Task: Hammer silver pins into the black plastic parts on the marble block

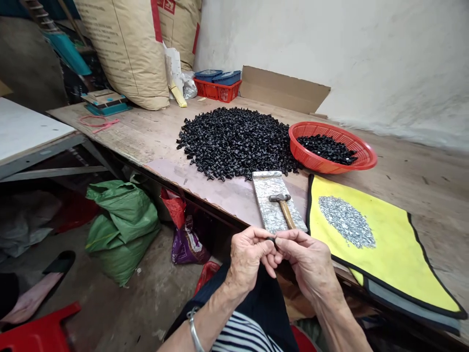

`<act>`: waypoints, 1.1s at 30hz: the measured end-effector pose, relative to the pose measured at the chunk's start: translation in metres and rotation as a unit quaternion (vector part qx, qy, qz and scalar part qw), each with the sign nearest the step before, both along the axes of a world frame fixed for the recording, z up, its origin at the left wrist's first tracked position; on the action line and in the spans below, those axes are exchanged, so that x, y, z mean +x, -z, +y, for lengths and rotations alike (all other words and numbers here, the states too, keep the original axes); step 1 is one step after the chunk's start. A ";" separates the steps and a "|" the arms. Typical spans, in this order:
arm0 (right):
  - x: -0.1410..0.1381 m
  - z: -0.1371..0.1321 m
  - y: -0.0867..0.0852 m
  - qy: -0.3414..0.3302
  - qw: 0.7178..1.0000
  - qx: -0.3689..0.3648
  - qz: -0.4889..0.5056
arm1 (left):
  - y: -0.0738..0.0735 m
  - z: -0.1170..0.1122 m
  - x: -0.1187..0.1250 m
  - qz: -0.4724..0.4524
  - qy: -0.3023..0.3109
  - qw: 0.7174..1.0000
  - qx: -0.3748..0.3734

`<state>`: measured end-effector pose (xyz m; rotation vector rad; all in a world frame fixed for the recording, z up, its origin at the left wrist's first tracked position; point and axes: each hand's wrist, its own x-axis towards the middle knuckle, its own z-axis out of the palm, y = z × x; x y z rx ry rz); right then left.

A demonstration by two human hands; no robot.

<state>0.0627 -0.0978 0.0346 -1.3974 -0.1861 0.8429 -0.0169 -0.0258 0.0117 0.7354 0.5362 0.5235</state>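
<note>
My left hand (249, 256) and my right hand (309, 259) meet in front of me, just off the table's near edge. Both pinch one small black part (271, 239) between their fingertips. Just beyond them a hammer (283, 206) with a wooden handle lies on a grey stone slab (269, 188). A large heap of small black parts (234, 142) covers the table's middle. A red basket (361, 159) to the right holds more black parts. A pile of small silver pieces (346, 221) lies on a yellow cloth (395, 254) at the right.
The wooden table (146, 132) carries big paper sacks (128, 49), a red crate with blue boxes (218, 85) and cardboard (282, 90) at the back. Green bags (122, 225) and a red bag (176, 208) sit on the floor at left. A red stool (40, 332) stands bottom left.
</note>
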 end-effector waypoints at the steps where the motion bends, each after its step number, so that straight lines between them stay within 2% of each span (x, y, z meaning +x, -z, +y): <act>1: 0.003 -0.002 0.000 -0.018 1.000 -0.001 -0.008 | 0.000 0.000 0.001 -0.001 0.002 1.000 0.000; 4: 0.015 -0.008 -0.005 -0.036 0.994 -0.045 -0.089 | 0.001 0.005 0.005 0.009 -0.006 1.000 0.004; 5: 0.020 -0.011 -0.007 -0.022 0.984 -0.087 -0.151 | 0.002 0.007 0.007 0.015 -0.014 1.000 0.006; 6: 0.024 -0.013 -0.008 -0.004 0.962 -0.141 -0.234 | 0.004 0.010 0.009 0.022 -0.023 0.999 0.010; 7: 0.028 -0.015 -0.008 0.009 0.924 -0.200 -0.325 | 0.005 0.012 0.011 0.030 -0.033 0.999 0.016; 9: 0.036 -0.018 -0.005 -0.004 0.827 -0.296 -0.478 | 0.010 0.017 0.015 0.048 -0.045 0.997 0.032; 10: 0.039 -0.018 -0.002 -0.024 0.789 -0.324 -0.521 | 0.012 0.019 0.016 0.058 -0.048 0.996 0.040; 11: 0.041 -0.018 0.001 -0.046 0.772 -0.337 -0.537 | 0.015 0.020 0.018 0.067 -0.048 0.995 0.047; 12: 0.044 -0.017 0.005 -0.062 0.778 -0.340 -0.524 | 0.017 0.021 0.019 0.076 -0.047 0.995 0.052; 16: 0.051 -0.014 0.013 -0.068 0.866 -0.325 -0.374 | 0.024 0.021 0.021 0.093 -0.039 0.994 0.052; 18: 0.050 -0.016 0.013 -0.086 0.920 -0.295 -0.245 | 0.027 0.021 0.022 0.098 -0.038 0.993 0.049; 20: 0.047 -0.020 0.010 -0.097 0.970 -0.214 -0.057 | 0.028 0.021 0.024 0.102 -0.038 0.993 0.048; 22: 0.042 -0.026 0.009 -0.085 0.981 -0.129 0.117 | 0.030 0.021 0.026 0.102 -0.036 0.993 0.050; 24: 0.039 -0.031 0.009 -0.068 0.974 -0.096 0.193 | 0.031 0.020 0.027 0.103 -0.035 0.992 0.057; 26: 0.036 -0.035 0.011 -0.053 0.972 -0.100 0.208 | 0.032 0.019 0.027 0.106 -0.039 0.991 0.066; 28: 0.034 -0.038 0.013 -0.035 0.977 -0.117 0.174 | 0.031 0.019 0.027 0.108 -0.041 0.991 0.073; 30: 0.031 -0.042 0.014 -0.029 0.984 -0.142 0.106 | 0.030 0.019 0.026 0.108 -0.040 0.991 0.075; 33: 0.025 -0.051 0.015 -0.033 0.978 -0.193 -0.070 | 0.029 0.018 0.026 0.112 -0.041 0.990 0.074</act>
